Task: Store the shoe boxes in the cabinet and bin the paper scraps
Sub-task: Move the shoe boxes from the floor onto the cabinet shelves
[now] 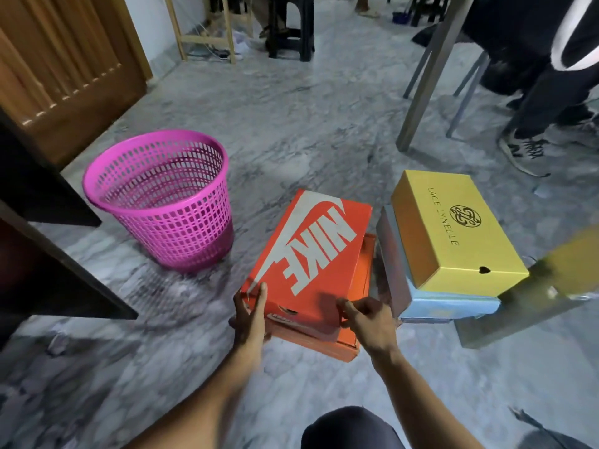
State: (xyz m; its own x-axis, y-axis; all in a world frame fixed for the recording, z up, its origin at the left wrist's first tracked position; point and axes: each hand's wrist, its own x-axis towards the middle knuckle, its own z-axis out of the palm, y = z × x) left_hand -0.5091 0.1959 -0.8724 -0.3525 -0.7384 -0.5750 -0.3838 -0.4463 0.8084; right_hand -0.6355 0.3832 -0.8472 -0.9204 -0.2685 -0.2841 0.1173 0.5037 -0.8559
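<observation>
An orange shoe box (pixel 311 254) with a white logo lies on top of a second orange box (pixel 363 280) on the marble floor. My left hand (pixel 251 314) grips its near left corner, thumb on the lid. My right hand (pixel 369 319) holds the near right corner. To the right, a yellow shoe box (pixel 453 234) sits on a pale blue box (pixel 450 306). A pink mesh bin (pixel 165 199) stands to the left. The dark cabinet (pixel 48 254) shows at the left edge. Small paper scraps (pixel 56 343) lie on the floor near it.
A metal table leg (pixel 431 76) rises behind the boxes. A person's legs and a grey sneaker (pixel 525 150) are at the far right. A wooden door (pixel 64 59) is at the back left, a black stool (pixel 291 30) farther off. A blurred grey-yellow object (pixel 531 303) lies at the right.
</observation>
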